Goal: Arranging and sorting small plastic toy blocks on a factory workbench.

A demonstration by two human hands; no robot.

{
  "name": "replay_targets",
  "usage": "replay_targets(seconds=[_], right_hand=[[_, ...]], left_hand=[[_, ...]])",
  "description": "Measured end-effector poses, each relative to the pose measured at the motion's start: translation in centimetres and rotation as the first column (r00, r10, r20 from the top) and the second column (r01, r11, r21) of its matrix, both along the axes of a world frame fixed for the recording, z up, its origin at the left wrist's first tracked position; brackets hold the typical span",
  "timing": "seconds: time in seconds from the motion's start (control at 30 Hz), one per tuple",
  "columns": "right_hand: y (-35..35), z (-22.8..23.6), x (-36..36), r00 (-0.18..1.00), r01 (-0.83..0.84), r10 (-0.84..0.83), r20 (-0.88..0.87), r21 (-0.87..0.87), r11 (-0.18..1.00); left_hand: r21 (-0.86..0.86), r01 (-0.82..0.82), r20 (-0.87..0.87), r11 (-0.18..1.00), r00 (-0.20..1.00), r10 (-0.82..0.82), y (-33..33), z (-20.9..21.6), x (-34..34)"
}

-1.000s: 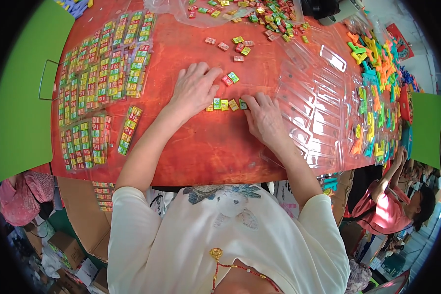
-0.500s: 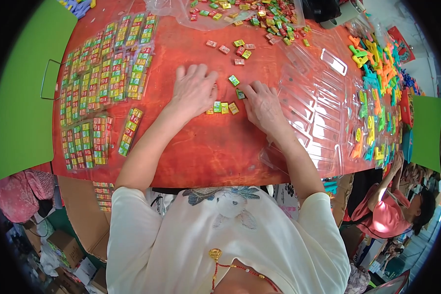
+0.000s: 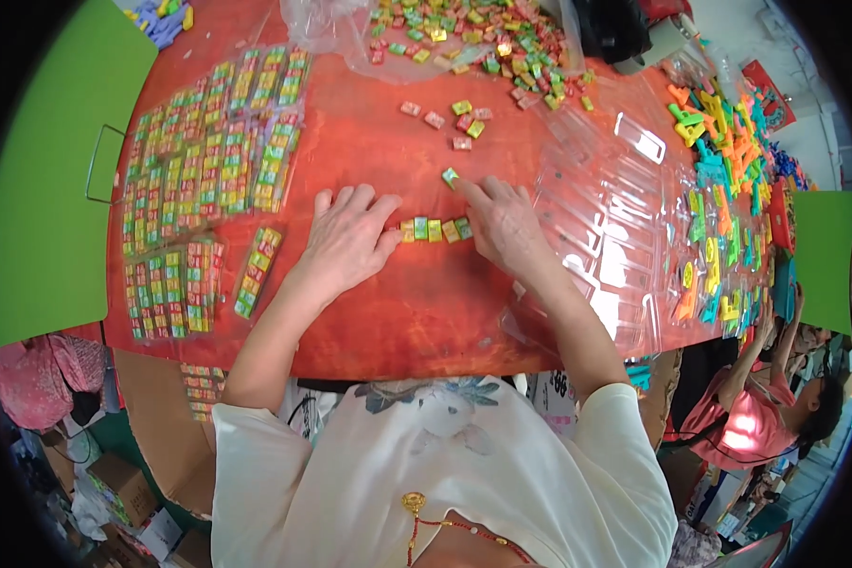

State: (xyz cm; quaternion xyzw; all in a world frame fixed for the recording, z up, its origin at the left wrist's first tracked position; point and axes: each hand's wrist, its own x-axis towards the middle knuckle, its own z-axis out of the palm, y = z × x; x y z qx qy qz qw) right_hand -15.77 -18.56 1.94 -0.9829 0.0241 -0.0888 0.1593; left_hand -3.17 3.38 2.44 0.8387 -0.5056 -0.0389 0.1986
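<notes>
A short row of small wrapped sweet-like pieces, yellow and green [image 3: 420, 228], lies on the red table in front of me. My left hand [image 3: 350, 235] is at the row's left end, fingers spread, thumb and a fingertip close to the end piece. There may be a reddish piece by those fingertips, partly hidden. My right hand [image 3: 506, 225] hovers at the right end, with its index finger stretched to a single green piece [image 3: 450, 177] beyond the row. Its thumb is beside the row's last green piece, and some fingers are hidden underneath.
Several loose red and yellow pieces [image 3: 461, 144] lie farther off, before a big heap [image 3: 502, 43] on clear plastic. Filled strip packs [image 3: 204, 142] cover the left side. Empty clear plastic trays [image 3: 596, 227] and colourful toy pistols [image 3: 719, 133] occupy the right. A person [image 3: 757, 407] sits at right.
Both hands have drawn nearer to me. A green piece has joined the row's right end, and my right index finger now reaches the other green one. My left fingers have spread.
</notes>
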Motion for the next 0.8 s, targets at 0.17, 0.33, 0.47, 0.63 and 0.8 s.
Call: replay_targets(seconds=[0.17, 0.33, 0.47, 0.63, 0.8], right_hand=[[-1.1, -2.0, 2.5, 0.996, 0.009, 0.005, 0.084, -0.16, 0.987], [-1.8, -2.0, 1.5, 0.997, 0.046, -0.035, 0.072, -0.158, 0.986], [-1.8, -2.0, 0.7, 0.995, 0.079, -0.068, 0.072, -0.167, 0.983], [-2.1, -1.6, -0.2, 0.996, 0.077, -0.068, 0.057, -0.18, 0.981], [-1.4, -0.7, -2.1, 0.999, 0.043, -0.044, -0.003, -0.187, 0.981]], left_hand=[[-0.123, -0.03, 0.131, 0.992, 0.99, 0.046, -5.5, -0.9, 3.8], [-0.213, 0.041, 0.17, 0.976, 0.985, -0.004, -11.0, -2.2, 5.6], [-0.052, 0.093, 0.292, 0.994, 0.954, -0.074, -13.6, -3.8, 5.3], [-0.127, 0.025, 0.276, 0.992, 0.961, 0.011, -12.0, -4.1, 5.8], [0.011, -0.109, 0.287, 0.994, 0.953, 0.101, -8.2, -3.2, 5.7]])
